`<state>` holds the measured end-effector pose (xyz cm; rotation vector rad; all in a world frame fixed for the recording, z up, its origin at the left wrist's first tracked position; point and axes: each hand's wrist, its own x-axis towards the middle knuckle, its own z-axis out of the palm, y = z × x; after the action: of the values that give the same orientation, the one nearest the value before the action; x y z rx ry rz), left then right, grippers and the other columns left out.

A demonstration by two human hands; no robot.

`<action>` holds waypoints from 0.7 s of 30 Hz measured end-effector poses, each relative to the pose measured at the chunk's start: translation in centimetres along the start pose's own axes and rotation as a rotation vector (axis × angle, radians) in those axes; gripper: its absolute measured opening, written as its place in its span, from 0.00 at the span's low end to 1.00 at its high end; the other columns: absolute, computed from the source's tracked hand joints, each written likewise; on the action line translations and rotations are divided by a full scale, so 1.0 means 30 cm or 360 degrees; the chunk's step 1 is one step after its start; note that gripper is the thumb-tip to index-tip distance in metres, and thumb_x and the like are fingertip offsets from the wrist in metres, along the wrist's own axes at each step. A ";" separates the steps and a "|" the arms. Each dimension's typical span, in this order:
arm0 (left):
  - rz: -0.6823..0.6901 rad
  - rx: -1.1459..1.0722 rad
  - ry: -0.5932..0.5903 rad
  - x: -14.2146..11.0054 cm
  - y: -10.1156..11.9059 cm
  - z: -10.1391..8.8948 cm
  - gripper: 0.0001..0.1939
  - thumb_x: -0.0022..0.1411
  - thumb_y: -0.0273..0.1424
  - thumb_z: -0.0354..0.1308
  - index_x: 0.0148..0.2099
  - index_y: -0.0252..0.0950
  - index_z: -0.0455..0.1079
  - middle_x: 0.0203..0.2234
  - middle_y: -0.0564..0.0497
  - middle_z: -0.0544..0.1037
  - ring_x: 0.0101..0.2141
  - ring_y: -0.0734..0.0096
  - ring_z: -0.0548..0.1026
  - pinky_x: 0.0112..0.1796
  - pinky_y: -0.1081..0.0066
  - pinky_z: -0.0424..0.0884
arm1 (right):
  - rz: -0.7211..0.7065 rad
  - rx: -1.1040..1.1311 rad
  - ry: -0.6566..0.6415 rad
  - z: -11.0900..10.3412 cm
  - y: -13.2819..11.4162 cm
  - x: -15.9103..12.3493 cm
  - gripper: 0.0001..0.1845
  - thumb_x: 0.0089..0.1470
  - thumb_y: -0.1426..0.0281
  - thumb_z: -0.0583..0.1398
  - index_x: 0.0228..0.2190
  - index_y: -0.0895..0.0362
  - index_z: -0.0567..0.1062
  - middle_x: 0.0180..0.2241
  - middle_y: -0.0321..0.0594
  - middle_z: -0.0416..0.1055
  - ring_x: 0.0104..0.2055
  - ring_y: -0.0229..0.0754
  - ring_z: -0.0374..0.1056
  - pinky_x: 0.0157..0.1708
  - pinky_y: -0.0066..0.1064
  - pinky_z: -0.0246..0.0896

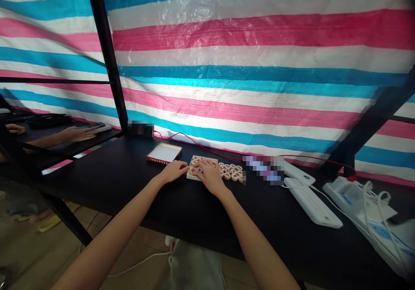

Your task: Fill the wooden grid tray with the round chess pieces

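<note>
A small white box (pixel 193 176) holding several round wooden chess pieces with red characters sits on the black table (pixel 129 182). My left hand (pixel 175 170) rests at the box's left edge, fingers curled against it. My right hand (pixel 210 174) lies over the box, fingers bent down onto the pieces inside. More round pieces (pixel 231 172) lie in a loose cluster on the table just right of the box. The box's lid (pixel 164 152), white with a red rim, lies behind and to the left.
White power banks (pixel 313 203) and a power strip (pixel 353 195) with white cables lie on the right. A red wire (pixel 201 145) runs along the striped tarp. At far left another person's hand (pixel 76 133) rests on a neighbouring table.
</note>
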<state>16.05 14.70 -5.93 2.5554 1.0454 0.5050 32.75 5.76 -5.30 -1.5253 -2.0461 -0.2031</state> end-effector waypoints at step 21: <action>0.0013 0.0002 -0.0042 -0.001 -0.002 -0.007 0.19 0.61 0.41 0.42 0.27 0.36 0.66 0.25 0.51 0.72 0.29 0.67 0.69 0.29 0.72 0.56 | 0.0726 0.0894 0.0296 -0.140 0.166 -0.200 0.12 0.48 0.62 0.57 0.29 0.57 0.73 0.27 0.38 0.71 0.27 0.39 0.64 0.30 0.30 0.59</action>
<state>15.91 14.77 -5.78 2.5616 1.0268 0.4719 39.91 0.59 -6.04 -1.4844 -1.3980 0.3640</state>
